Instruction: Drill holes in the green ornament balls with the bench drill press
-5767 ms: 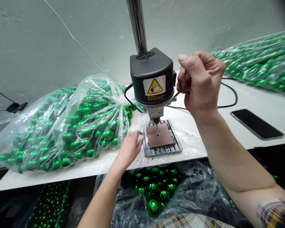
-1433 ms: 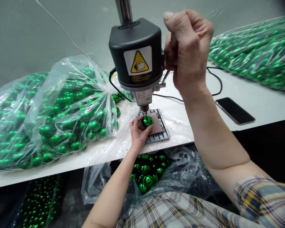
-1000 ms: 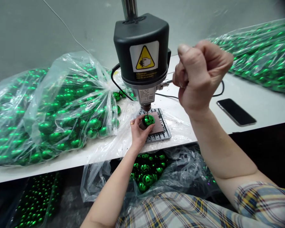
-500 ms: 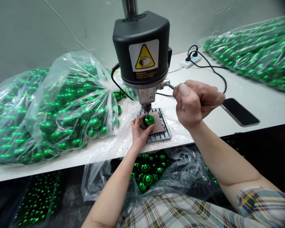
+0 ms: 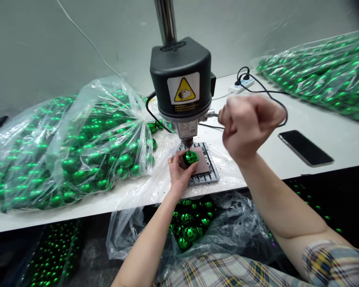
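Note:
A shiny green ball ornament (image 5: 192, 158) rests on a pinkish pad (image 5: 202, 156) over the slotted base plate (image 5: 213, 175) of a drill press (image 5: 182, 83). My left hand (image 5: 180, 170) pinches the ball from the left, thumb in front and fingers behind. Right above it is the drill chuck (image 5: 188, 142), its bit meeting the top of the ball; whether it has gone in I cannot tell. My right hand (image 5: 247, 123) is closed in a fist on the feed lever (image 5: 213, 114) at the press's right side, slightly blurred, with most of the lever hidden.
A clear bag of green balls (image 5: 77, 159) fills the table's left, another bag (image 5: 329, 75) the back right. A phone (image 5: 306, 147) and a power strip (image 5: 241, 85) with black cables lie right. Below the table edge hangs an open bag of balls (image 5: 189, 233).
The whole view has shifted, so the scene sits a little lower and further right. My left hand still holds the ball under the bit, and my right hand stays on the lever.

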A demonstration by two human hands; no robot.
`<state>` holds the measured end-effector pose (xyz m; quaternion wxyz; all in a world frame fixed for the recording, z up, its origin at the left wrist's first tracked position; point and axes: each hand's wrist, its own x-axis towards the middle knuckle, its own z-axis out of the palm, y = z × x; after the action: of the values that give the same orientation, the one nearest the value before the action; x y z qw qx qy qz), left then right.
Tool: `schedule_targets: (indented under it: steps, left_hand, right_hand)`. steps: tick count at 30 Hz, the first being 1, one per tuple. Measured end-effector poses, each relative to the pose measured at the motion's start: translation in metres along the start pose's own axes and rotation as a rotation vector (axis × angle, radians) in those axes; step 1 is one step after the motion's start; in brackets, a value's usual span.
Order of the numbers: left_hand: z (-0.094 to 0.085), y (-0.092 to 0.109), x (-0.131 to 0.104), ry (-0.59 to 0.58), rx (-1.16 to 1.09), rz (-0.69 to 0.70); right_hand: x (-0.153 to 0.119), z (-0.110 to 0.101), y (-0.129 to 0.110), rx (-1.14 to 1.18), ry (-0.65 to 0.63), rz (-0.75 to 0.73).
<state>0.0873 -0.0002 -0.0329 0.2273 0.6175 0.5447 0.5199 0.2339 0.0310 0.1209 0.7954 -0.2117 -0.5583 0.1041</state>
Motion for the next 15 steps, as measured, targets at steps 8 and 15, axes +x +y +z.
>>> schedule_targets:
  steps: [8, 15]
  left_hand:
    - [-0.097, 0.047, -0.044, -0.655, 0.504, 0.051]
    - [-0.077, -0.002, 0.084, -0.487, 0.812, 0.131]
  right_hand:
    - [0.056, 0.025, 0.001, 0.194, 0.019, 0.233]
    - [0.050, 0.023, 0.008, 0.138, 0.048, 0.160]
